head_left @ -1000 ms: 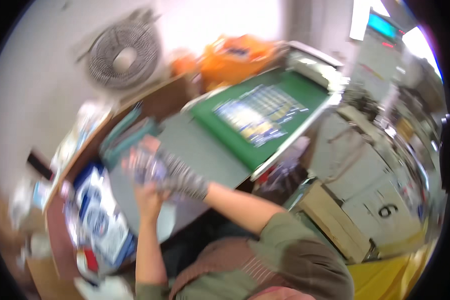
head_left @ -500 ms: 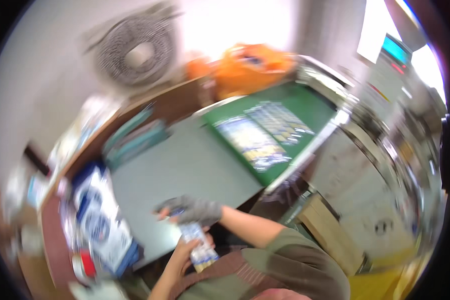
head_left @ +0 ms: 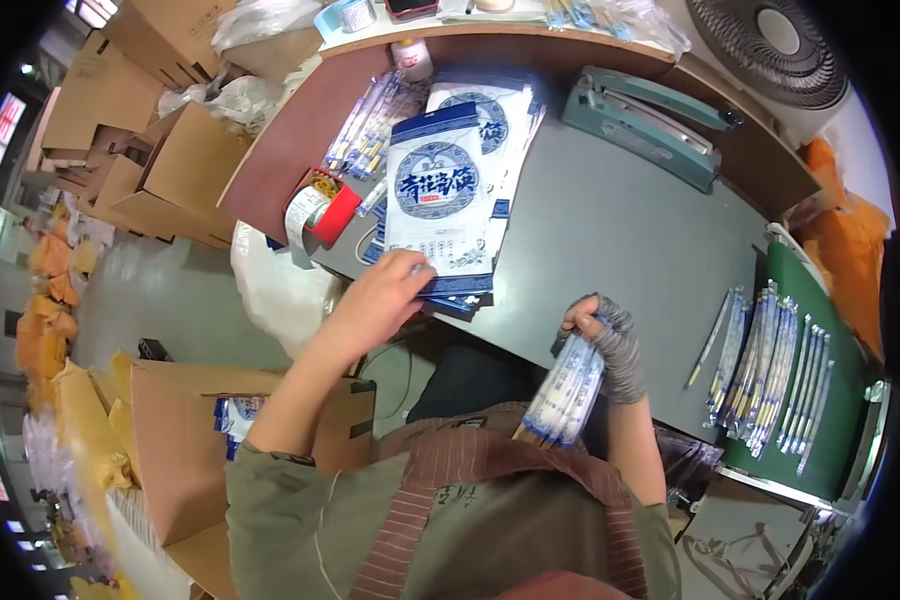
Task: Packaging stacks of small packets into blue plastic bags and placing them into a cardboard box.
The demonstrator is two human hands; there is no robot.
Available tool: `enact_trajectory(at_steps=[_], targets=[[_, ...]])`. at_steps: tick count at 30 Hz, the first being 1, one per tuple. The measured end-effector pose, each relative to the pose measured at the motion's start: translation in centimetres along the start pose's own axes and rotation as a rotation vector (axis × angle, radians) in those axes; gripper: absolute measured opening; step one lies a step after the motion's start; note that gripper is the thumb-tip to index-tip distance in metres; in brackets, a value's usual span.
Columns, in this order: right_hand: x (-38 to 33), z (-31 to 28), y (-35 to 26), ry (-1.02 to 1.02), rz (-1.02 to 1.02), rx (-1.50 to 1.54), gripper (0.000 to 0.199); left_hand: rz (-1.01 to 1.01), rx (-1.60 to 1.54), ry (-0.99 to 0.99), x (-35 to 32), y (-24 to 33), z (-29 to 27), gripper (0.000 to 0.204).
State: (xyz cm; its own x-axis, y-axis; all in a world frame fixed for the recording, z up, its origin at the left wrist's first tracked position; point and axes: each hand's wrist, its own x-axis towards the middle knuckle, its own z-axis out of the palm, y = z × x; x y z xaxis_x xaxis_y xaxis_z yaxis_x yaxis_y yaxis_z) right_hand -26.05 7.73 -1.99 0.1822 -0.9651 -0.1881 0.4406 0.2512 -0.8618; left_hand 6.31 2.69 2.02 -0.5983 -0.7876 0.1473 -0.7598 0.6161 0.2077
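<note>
Right hand, gloved, gripped bundle of wrapped chopsticks over bench's near edge. Left hand pinched top printed pouch of stack at bench's left end. Bundle unbagged; more wrapped chopsticks waited on green mat, right end.

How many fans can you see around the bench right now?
1. A grey fan with a round wire grille sits at the far right corner, behind the teal heat sealer. Others may be hidden beyond the picture's dark rim.
</note>
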Motion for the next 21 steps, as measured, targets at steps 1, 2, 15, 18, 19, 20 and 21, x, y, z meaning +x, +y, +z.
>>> enact_trajectory(at_steps=[1, 2, 15, 18, 19, 20, 21], targets=[[0.0, 0.1, -0.1, 0.005, -0.009, 0.014, 0.016, 0.044, -0.035, 0.054, -0.4, 0.0, 0.8, 0.031], [0.1, 0.0, -0.2, 0.002, -0.009, -0.012, 0.018, -0.027, -0.048, 0.048, -0.7, 0.0, 1.4, 0.023], [-2.0, -1.0, -0.3, 0.099, -0.088, -0.076, 0.019, -0.081, -0.224, 0.27, -0.1, -0.2, 5.5, 0.017], [-2.9, -1.6, -0.6, 0.101, -0.108, -0.056, 0.017, -0.217, -0.436, 0.238, 1.1, -1.0, 5.2, 0.013], [-3.2, -1.9, -0.5, 0.101, -0.111, -0.053, 0.017, -0.309, -0.526, 0.152, 1.7, -1.3, 5.0, 0.013], [-3.4, -2.0, -0.6, 0.102, -0.108, -0.047, 0.016, -0.331, -0.547, 0.163, 2.4, -1.3, 4.9, 0.016], [-3.6, -2.2, -0.7, 0.103, -0.107, -0.041, 0.016, -0.327, -0.547, 0.163, 3.0, -1.5, 5.0, 0.016]])
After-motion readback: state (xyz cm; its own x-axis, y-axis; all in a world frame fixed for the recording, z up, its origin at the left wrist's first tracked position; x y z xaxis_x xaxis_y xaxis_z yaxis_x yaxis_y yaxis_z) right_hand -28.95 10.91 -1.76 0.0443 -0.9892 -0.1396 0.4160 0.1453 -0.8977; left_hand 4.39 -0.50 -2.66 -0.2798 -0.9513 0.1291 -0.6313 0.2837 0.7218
